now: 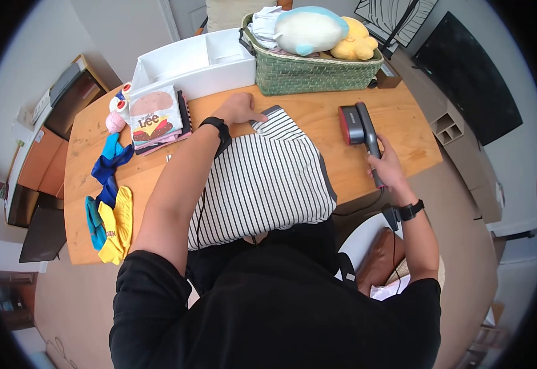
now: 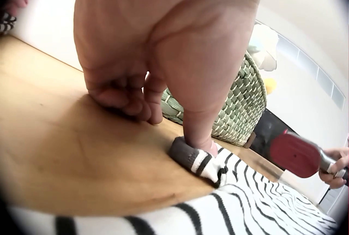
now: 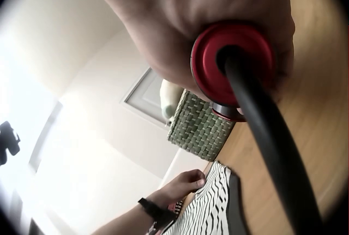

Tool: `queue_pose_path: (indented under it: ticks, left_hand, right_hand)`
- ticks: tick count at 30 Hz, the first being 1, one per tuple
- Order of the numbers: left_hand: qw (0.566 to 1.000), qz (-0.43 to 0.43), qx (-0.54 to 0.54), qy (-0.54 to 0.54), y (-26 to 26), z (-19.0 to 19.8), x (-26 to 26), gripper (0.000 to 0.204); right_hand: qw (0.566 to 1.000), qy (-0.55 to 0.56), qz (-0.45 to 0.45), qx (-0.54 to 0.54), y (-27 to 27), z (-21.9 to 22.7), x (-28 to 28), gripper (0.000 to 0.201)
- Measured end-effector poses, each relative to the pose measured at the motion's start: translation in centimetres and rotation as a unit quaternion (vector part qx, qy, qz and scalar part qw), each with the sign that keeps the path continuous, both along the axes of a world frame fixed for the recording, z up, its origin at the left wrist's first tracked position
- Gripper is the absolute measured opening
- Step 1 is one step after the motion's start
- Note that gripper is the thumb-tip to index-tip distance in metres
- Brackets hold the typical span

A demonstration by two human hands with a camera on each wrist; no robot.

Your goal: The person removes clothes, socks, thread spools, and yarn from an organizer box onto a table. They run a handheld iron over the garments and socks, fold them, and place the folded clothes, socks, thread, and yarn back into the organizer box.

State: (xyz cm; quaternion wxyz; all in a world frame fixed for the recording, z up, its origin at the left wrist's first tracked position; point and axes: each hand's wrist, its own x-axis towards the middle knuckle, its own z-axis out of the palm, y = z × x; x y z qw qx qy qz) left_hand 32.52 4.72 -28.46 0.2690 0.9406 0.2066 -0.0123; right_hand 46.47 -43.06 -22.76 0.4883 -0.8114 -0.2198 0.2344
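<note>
A white shirt with dark stripes and grey trim point(image 1: 262, 184) lies across the near edge of the table. My left hand point(image 1: 239, 111) rests at its far side, the thumb pressing down on the sleeve by its grey cuff point(image 2: 184, 152). The other fingers of that hand bend loosely against the wood. To the right of the shirt, my right hand point(image 1: 389, 167) grips the handle of a grey and red handheld garment steamer point(image 1: 354, 126). Its red plate point(image 2: 296, 156) shows in the left wrist view. In the right wrist view a black cord point(image 3: 267, 131) runs from the handle's red end.
Folded shirts point(image 1: 156, 117) are stacked left of my left arm. Blue and yellow socks point(image 1: 116, 230) lie near the table's left edge, with a pink yarn ball point(image 1: 114, 122) behind. A white divided box point(image 1: 194, 80) and green woven basket point(image 1: 305, 77) with plush toys stand at the back.
</note>
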Motion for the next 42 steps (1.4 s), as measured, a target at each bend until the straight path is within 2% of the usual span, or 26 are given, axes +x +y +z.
queue_pose_path:
  ticks: [2,4,6,7,9,10,12,13,15,19,22,24,27,33,42]
  left_hand:
    - [1.000,0.000,-0.006,-0.004,0.0,0.3,-0.3,0.069]
    - [1.000,-0.004,-0.012,-0.007,-0.2,0.1,-0.3,0.066]
    - [1.000,-0.015,-0.003,-0.005,0.0,0.2,-0.1,0.059]
    - [1.000,-0.014,-0.002,-0.005,0.3,0.3,-0.1,0.059]
    - [0.999,-0.018,-0.033,-0.003,0.8,-0.1,0.0,0.056]
    - [0.999,-0.015,-0.033,-0.005,1.3,-0.4,-0.4,0.056]
    - [0.987,-0.044,-0.146,-0.054,2.6,-0.9,-1.5,0.050]
    - [0.987,-0.041,-0.147,-0.055,3.0,-1.4,-1.8,0.050]
    - [0.978,-0.090,-0.174,-0.076,2.8,-0.9,-2.8,0.051]
    - [0.987,-0.086,-0.125,-0.055,2.0,-0.6,-2.3,0.052]
    - [0.987,-0.083,-0.127,-0.051,2.1,-0.4,-2.1,0.049]
    - [0.988,-0.073,-0.128,-0.044,1.9,-0.3,-2.0,0.042]
    - [0.987,-0.080,-0.136,-0.037,2.1,-0.2,-2.0,0.038]
    - [0.987,-0.083,-0.134,-0.034,2.0,-0.1,-2.1,0.032]
    - [0.987,-0.078,-0.140,-0.031,2.1,-0.3,-1.8,0.032]
  right_hand:
    - [0.999,-0.039,0.033,0.008,2.2,3.4,-3.7,0.077]
    - [0.995,-0.077,0.063,0.018,4.2,3.5,-5.8,0.080]
    - [0.941,-0.265,0.205,0.057,6.5,2.4,-6.6,0.087]
    - [0.940,-0.265,0.205,0.058,7.6,2.0,-7.6,0.087]
    - [0.898,-0.378,0.218,-0.054,9.7,1.8,-9.6,0.090]
    - [0.897,-0.380,0.221,-0.053,10.4,1.9,-10.3,0.090]
    - [0.892,-0.368,0.219,-0.146,11.9,2.3,-11.4,0.088]
    - [0.891,-0.368,0.223,-0.146,12.4,2.5,-11.7,0.088]
    - [0.872,-0.403,0.223,-0.167,13.0,2.6,-12.3,0.082]
    - [0.864,-0.409,0.233,-0.177,14.1,2.0,-12.2,0.080]
    - [0.885,-0.355,0.247,-0.172,14.9,1.5,-11.3,0.076]
    - [0.907,-0.313,0.272,-0.074,15.0,0.5,-10.6,0.074]
    - [0.907,-0.311,0.279,-0.044,14.9,0.0,-10.3,0.075]
    - [0.913,-0.298,0.255,-0.110,15.9,1.1,-11.5,0.074]
    - [0.899,-0.339,0.247,-0.125,16.6,0.4,-10.0,0.074]
